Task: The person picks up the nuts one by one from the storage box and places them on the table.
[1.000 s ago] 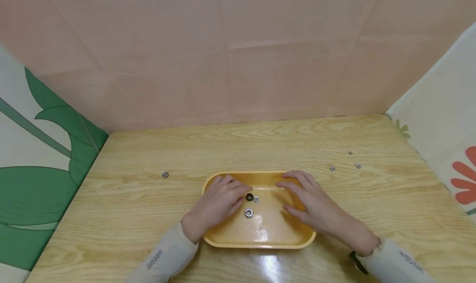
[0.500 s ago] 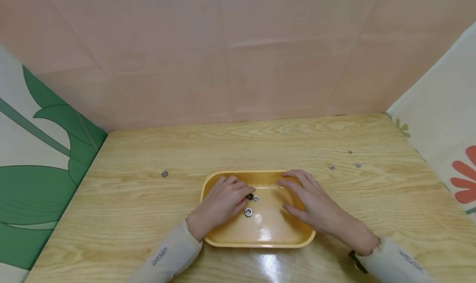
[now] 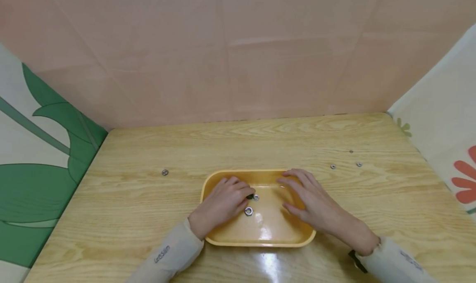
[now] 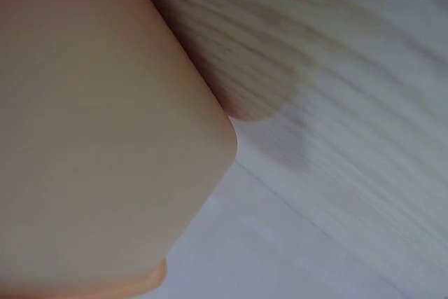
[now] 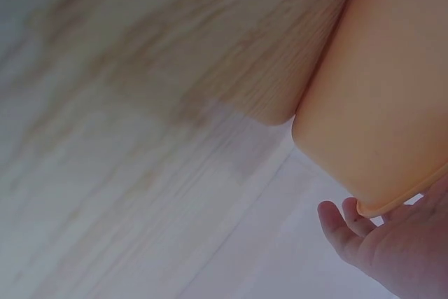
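Note:
A yellow tray stands on the table. My left hand reaches over its left side, with thumb and index finger pinching a black nut that they partly cover. Right beside it lies a small silver nut, and nearer me sits a larger silver nut. My right hand lies over the tray's right side, thumb and index finger spread apart with nothing between them. In the right wrist view, fingers of this hand extend past the rim. The left wrist view shows only the tray's outer wall.
A nut lies on the wooden table to the left. Small silver nuts lie at the right, with a smaller piece behind them. A pink sheet closes off the back, and printed panels flank the table.
My left hand has moved slightly right, and its thumb and index finger have closed round the black nut. My right hand stays in the same place.

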Motion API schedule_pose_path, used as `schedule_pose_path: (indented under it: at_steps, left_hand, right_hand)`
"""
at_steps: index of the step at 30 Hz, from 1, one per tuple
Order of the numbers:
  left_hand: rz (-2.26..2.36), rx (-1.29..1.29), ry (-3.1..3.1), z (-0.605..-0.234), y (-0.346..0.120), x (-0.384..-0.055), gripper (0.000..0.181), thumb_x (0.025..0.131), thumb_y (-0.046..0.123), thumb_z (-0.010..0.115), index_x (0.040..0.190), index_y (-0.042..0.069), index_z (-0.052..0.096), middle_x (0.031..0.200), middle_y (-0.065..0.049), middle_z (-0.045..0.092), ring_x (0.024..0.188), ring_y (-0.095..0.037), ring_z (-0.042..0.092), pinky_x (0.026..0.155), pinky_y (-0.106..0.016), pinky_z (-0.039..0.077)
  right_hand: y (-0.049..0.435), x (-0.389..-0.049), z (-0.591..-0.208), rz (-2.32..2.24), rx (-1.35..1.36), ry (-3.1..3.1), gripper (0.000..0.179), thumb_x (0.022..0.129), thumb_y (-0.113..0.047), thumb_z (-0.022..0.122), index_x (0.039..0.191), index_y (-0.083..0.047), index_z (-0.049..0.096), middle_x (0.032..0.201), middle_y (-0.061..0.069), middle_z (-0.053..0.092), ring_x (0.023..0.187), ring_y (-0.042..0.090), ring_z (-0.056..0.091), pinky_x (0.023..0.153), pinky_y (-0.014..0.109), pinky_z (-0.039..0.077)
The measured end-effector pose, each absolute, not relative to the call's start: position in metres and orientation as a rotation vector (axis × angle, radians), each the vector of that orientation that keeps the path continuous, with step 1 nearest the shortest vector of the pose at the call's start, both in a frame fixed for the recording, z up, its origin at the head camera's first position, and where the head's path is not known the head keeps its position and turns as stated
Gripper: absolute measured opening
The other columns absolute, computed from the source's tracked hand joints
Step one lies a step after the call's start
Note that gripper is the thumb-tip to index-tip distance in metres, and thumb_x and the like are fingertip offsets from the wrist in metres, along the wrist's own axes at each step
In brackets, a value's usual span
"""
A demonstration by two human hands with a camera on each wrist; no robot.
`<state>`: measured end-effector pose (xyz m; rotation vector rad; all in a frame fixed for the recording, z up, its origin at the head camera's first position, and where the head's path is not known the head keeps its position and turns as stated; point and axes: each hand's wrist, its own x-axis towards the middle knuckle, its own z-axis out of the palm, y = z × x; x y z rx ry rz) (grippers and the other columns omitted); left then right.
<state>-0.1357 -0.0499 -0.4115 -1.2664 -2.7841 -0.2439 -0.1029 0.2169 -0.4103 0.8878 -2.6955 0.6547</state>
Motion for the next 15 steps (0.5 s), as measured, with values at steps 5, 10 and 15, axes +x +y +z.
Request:
schedule_pose_path:
  at_steps: [5, 10, 15]
  left_hand:
    - [-0.22, -1.277, -2.809, -0.4125, -0.0483, -0.1364, 0.025, 0.098, 0.023, 0.064, 0.122, 0.018, 0.069, 0.118, 0.003, 0.069, 0.108, -0.018, 0.058, 0.086, -0.033, 0.048]
    - [-0.187, -1.282, -2.822, -0.413, -0.047, -0.1363, 0.026, 0.098, 0.024, 0.063, 0.123, 0.018, 0.068, 0.119, 0.002, 0.067, 0.109, -0.019, 0.058, 0.087, -0.034, 0.049]
    - [-0.18, -1.259, -2.829, -0.4138, -0.0468, -0.1359, 0.023, 0.098, 0.023, 0.063, 0.119, 0.018, 0.069, 0.116, 0.002, 0.066, 0.105, -0.019, 0.058, 0.084, -0.032, 0.048]
  right_hand:
    - [0.2167, -0.1031, -0.4093, 0.66, 0.882, -2.702, 0.061, 0.079, -0.014, 0.084, 0.133, -0.007, 0.057, 0.136, 0.015, 0.05, 0.128, 0.035, 0.044, 0.104, 0.058, 0.042]
    - [0.2157, -0.1027, -0.4087, 0.666, 0.87, -2.717, 0.06, 0.079, -0.014, 0.084, 0.133, -0.007, 0.058, 0.137, 0.015, 0.051, 0.129, 0.035, 0.044, 0.105, 0.058, 0.041]
    - [0.2151, -0.1022, -0.4085, 0.671, 0.871, -2.715, 0.06, 0.079, -0.013, 0.084, 0.133, -0.007, 0.058, 0.137, 0.015, 0.051, 0.129, 0.035, 0.043, 0.106, 0.058, 0.04]
